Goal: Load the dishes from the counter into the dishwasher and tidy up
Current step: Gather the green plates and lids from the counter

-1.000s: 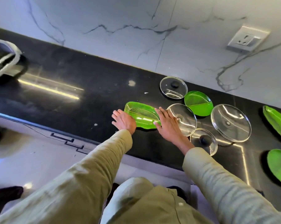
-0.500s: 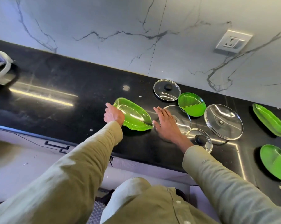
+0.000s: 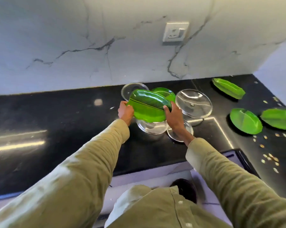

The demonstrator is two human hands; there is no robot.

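Left hand (image 3: 125, 111) and right hand (image 3: 172, 116) each grip an end of the green leaf-shaped plate (image 3: 148, 106), tilted in the air above the glass lids (image 3: 151, 127) on the black bench (image 3: 73, 116), so one slip risks cracking glass.

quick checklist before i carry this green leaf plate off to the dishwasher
1. Left hand grips one end of the green leaf plate: ok.
2. Right hand grips the other end: ok.
3. Plate lifted off the black counter: ok.
4. Plate clear of the glass lids beneath and beside it: cannot tell.
5. Plate free of food: cannot tell, it is tilted with its underside to the camera.
6. Dishwasher open and ready: cannot tell, not in view.
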